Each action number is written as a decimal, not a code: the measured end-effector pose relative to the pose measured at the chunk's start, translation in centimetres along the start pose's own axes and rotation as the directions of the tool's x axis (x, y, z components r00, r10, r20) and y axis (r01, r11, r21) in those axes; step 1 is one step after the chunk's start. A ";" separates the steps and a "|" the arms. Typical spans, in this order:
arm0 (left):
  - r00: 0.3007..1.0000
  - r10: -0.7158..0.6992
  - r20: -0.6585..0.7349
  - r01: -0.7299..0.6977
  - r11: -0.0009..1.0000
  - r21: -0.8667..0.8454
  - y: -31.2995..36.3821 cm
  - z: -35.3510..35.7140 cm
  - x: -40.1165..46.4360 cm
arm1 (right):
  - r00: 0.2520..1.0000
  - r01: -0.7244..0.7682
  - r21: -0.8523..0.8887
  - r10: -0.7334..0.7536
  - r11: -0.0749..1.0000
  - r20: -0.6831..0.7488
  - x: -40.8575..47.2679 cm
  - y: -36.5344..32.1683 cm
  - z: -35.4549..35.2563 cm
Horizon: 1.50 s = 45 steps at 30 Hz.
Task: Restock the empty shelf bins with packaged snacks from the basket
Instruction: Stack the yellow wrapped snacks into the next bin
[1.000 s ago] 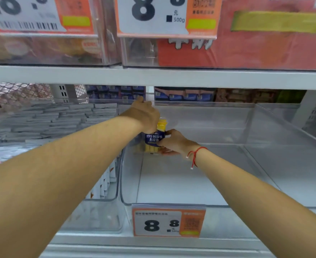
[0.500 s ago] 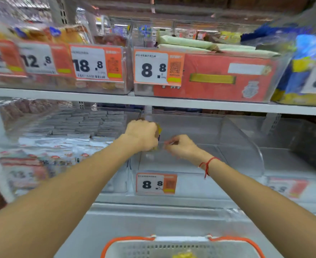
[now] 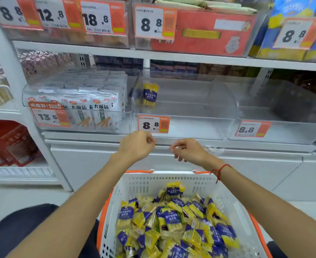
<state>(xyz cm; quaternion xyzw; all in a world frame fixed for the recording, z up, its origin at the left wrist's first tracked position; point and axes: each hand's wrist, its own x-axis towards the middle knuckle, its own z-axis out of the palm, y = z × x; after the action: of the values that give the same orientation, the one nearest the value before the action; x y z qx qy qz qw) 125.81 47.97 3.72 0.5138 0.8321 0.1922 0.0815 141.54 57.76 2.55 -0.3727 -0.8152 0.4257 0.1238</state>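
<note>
a white shop shelf [image 3: 172, 57] holds clear bins. left hand [image 3: 135, 146] hangs loosely curled, holding nothing, in front of the bin [image 3: 190, 127] with the price tag [image 3: 153, 124]. far behind it, one snack pack [image 3: 149, 94] stands upright against the bin's left wall. right hand [image 3: 188, 150] is likewise empty. the basket [image 3: 153, 181] of packs sits near, below.

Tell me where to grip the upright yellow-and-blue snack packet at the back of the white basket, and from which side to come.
Probably pinch the top edge of the upright yellow-and-blue snack packet, coming straight down from above. It stands taller than the pile of loose packets, so its upper part is free, while the white plastic basket wall sits close behind it. The right hand, empty, hovers nearest.
</note>
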 end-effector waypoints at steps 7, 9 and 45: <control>0.937 -0.054 0.344 0.097 0.990 -0.106 -4.0 9.5 -3.1 | 0.972 -0.095 -0.189 0.132 0.977 0.193 -3.6 9.8 8.0; 0.901 -0.078 0.427 0.137 0.985 -0.108 -4.8 12.3 -3.9 | 0.960 -0.116 -0.242 0.171 0.963 0.220 -4.7 12.7 10.2; 0.687 -0.304 0.660 0.716 0.125 -0.687 -6.2 16.6 -6.5 | 0.908 -0.412 0.465 0.393 0.783 0.143 -3.6 12.4 5.8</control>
<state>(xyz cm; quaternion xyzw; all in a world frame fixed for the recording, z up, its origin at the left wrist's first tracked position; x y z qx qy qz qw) 129.20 43.60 -14.33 0.0713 0.6626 0.4835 0.5675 147.24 56.21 -10.32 -0.4865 -0.5858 0.6398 0.1041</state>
